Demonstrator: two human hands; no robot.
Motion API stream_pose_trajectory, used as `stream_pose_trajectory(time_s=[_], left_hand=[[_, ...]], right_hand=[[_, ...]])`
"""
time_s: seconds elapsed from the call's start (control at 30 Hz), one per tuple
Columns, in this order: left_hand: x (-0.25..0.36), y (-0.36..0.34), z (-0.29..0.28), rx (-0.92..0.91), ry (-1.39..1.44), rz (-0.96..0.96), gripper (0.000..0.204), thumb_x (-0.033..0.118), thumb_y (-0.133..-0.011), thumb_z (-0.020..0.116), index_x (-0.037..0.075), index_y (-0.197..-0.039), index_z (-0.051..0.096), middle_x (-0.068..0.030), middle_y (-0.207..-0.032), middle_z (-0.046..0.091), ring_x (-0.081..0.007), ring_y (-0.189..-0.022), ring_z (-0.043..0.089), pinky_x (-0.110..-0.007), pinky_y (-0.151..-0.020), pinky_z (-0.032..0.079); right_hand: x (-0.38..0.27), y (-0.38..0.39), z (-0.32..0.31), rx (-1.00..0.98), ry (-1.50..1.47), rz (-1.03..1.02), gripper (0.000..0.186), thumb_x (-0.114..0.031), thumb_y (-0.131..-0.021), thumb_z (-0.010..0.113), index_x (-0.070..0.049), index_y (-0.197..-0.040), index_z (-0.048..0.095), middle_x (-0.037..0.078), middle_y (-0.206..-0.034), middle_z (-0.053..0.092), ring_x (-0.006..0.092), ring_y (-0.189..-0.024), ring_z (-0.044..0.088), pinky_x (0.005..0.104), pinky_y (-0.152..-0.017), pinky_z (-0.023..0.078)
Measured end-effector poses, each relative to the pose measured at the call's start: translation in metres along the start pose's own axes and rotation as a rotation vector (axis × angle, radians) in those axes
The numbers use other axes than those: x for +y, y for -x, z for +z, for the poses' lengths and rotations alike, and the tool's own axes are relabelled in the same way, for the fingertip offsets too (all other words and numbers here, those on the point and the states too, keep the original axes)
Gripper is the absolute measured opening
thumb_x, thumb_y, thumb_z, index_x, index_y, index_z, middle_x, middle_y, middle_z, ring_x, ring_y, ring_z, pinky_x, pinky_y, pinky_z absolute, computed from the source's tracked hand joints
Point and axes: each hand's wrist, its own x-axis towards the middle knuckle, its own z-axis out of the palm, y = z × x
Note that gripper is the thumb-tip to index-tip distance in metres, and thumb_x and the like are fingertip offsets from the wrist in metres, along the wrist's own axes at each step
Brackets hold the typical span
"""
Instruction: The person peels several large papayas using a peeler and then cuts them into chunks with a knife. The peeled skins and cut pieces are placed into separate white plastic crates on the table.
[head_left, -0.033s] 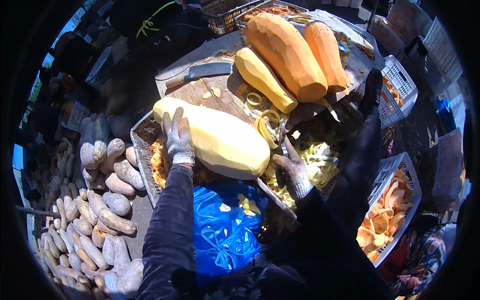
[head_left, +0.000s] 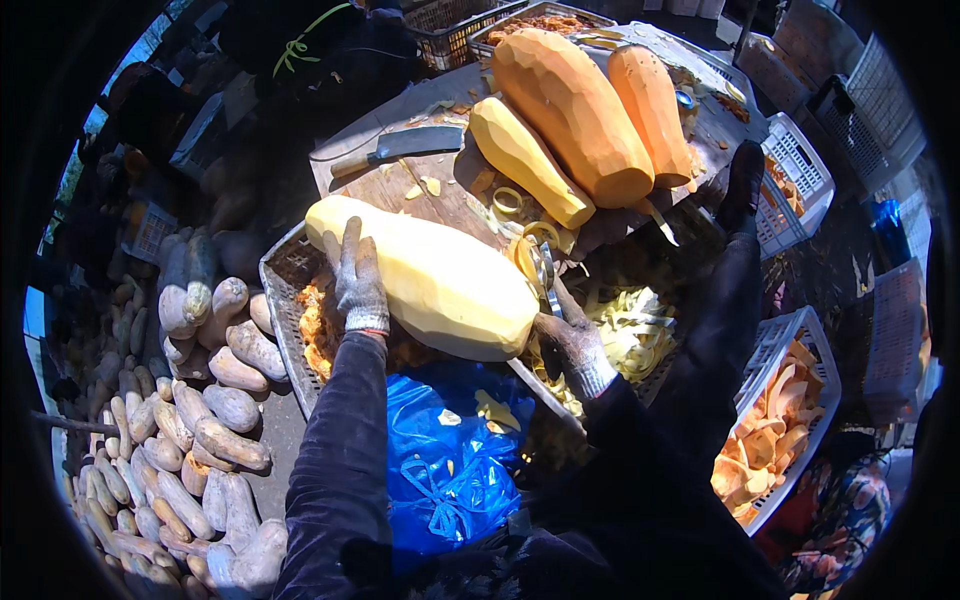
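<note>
A large peeled pale-yellow pumpkin (head_left: 430,275) lies tilted across a crate in front of me. My left hand (head_left: 358,280), in a grey glove, grips the near side of its left end, the fingers reaching over the top. At the pumpkin's right end is my right hand (head_left: 572,340), also gloved. It is closed on a metal peeler (head_left: 547,272), whose handle is mostly hidden by the hand. Curled peel strips (head_left: 636,325) lie in the crate beyond my right hand. Below the pumpkin, a blue plastic bag (head_left: 450,500) carries a few peel scraps.
On the wooden table (head_left: 400,185) lie a cleaver (head_left: 415,142) and three peeled pumpkins (head_left: 570,110). Many unpeeled pumpkins (head_left: 235,410) cover the ground at left. White crates of orange pieces (head_left: 775,430) stand at right, near a person's flowered sleeve (head_left: 850,510).
My right hand and the peeler have shifted slightly left, against the pumpkin's right end. The left hand and the pumpkin have barely moved.
</note>
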Motion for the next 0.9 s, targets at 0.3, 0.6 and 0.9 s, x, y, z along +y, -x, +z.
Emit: stream_pose_trajectory(time_s=[0.3, 0.6, 0.9], left_hand=[[0.011, -0.067, -0.005, -0.398, -0.087, 0.173, 0.051, 0.029, -0.093, 0.056, 0.010, -0.140, 0.053, -0.0233, -0.154, 0.035, -0.0379, -0.143, 0.033, -0.040, -0.118, 0.025], [0.103, -0.060, -0.014, -0.785, -0.137, -0.416, 0.058, 0.049, -0.098, 0.047, 0.009, -0.140, 0.054, -0.0167, -0.122, 0.066, -0.0266, -0.105, 0.066, -0.037, -0.091, 0.051], [0.036, -0.112, 0.005, -0.562, -0.444, -0.090, 0.044, 0.032, -0.091, 0.056, 0.012, -0.130, 0.062, -0.0163, -0.140, 0.055, -0.0353, -0.132, 0.049, -0.041, -0.112, 0.037]], right_hand=[[0.023, 0.043, 0.056, -0.234, -0.073, 0.000, 0.081, -0.003, -0.087, 0.069, -0.006, -0.156, 0.025, 0.006, -0.143, 0.049, 0.0116, -0.118, 0.050, 0.0243, -0.098, 0.043], [-0.012, 0.043, 0.043, -0.285, 0.063, 0.104, 0.075, -0.006, -0.089, 0.069, -0.003, -0.154, 0.030, 0.014, -0.155, 0.038, 0.0182, -0.140, 0.037, 0.0278, -0.112, 0.032], [-0.074, -0.082, 0.046, 0.096, 0.928, -0.050, 0.076, -0.045, -0.087, 0.069, -0.028, -0.153, 0.036, 0.021, -0.119, 0.067, 0.0282, -0.098, 0.070, 0.0376, -0.085, 0.053]])
